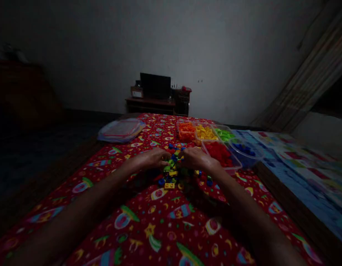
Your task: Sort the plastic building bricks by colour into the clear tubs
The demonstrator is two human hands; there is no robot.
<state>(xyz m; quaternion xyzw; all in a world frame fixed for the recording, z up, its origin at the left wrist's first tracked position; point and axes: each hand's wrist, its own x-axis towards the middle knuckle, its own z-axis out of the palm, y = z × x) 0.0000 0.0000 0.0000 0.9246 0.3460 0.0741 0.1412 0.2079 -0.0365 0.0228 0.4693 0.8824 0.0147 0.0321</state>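
A loose pile of small toy building bricks (173,167) in green, blue, yellow and red lies on the red patterned cloth (154,229). At the pile's left edge is my left hand (154,158), its fingers curled and thumb below them; whatever lies between them is too small and dark to name. From the right, my right hand (197,159) bends over the pile with fingers drawn together, the fingertips close to a small yellow piece and partly hidden. A yellow brick (169,186) lies at the pile's near edge.
Behind my right hand stand clear tubs of sorted pieces: orange (186,132), yellow (205,132), green (224,135), red (220,154) and blue (245,150). Stacked clear lids (121,130) lie at the far left. A dark wooden edge (293,203) runs along the right.
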